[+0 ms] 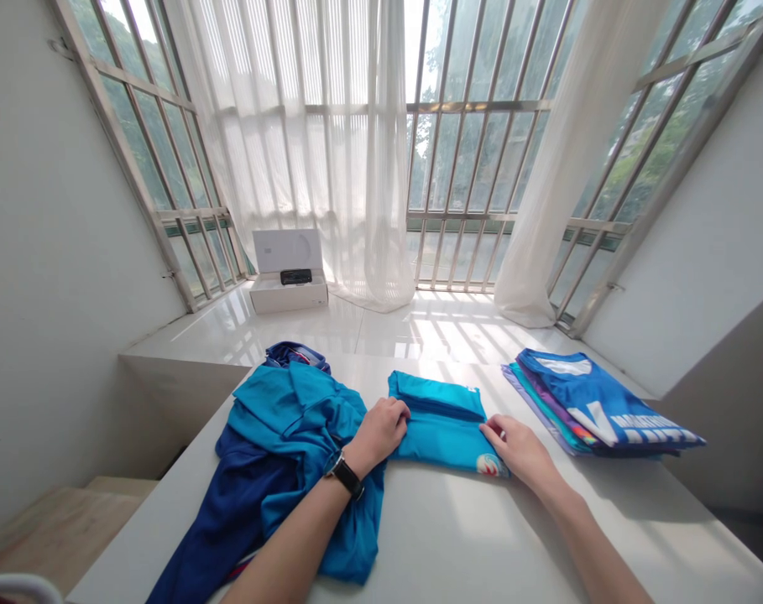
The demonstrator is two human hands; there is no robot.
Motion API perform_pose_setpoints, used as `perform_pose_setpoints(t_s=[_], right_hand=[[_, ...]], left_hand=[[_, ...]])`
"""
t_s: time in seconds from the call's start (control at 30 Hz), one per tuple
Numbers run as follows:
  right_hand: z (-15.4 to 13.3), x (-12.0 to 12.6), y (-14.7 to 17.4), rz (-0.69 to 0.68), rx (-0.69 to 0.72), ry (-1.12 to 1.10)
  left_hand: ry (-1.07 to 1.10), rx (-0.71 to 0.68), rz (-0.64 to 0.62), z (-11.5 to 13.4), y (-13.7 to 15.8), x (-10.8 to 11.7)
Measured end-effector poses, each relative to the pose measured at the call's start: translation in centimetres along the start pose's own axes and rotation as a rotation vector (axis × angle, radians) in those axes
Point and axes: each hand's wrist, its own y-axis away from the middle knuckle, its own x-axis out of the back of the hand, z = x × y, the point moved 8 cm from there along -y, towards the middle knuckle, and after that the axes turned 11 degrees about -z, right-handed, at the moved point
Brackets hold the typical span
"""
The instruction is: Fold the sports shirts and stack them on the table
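**Turquoise shirt, folded, held flat between two hands**

White and glossy, the tabletop (457,537) carries everything within reach and runs forward from the hands toward a raised white ledge (368,323) below barred windows and sheer curtains (331,143). Touching the left forearm on its outer side lies the largest item, a loose heap of unfolded shirts (274,453), turquoise over dark blue, spilling toward the near edge. Well out beyond the right hand sits a flat stack of folded shirts (598,407), blue on top with white lettering. Between the hands lies the folded turquoise shirt (441,419), a compact rectangle with a small round logo at its near right corner. The left hand (381,432), a dark watch (344,474) at its wrist, rests knuckles up on the shirt's left edge with fingers curled onto the cloth; whether it pinches the fabric or merely presses cannot be told. The right hand (520,449) lies open and flat, fingertips touching the shirt's near right corner. Far ahead of the left hand, on the ledge, stands an open white box (289,281) with a small dark device on it.

The step in hand appears to be the final squaring of a fold. The next move would probably call for lifting the rectangle evenly from both ends, so the layers stay aligned, and carrying it rightward to the stack.
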Motion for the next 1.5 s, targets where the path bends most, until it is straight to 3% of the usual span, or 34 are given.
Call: perform_pose_setpoints(t_s=[0.47, 1.5], right_hand=[[-0.8, 0.3, 0.3, 0.039, 0.081, 0.026], [-1.2, 0.0, 0.4, -0.014, 0.078, -0.055]], left_hand=[[-0.122, 0.015, 0.046, 1.4, 0.6, 1.0], [-0.101, 0.021, 0.014, 0.7, 0.4, 0.3]])
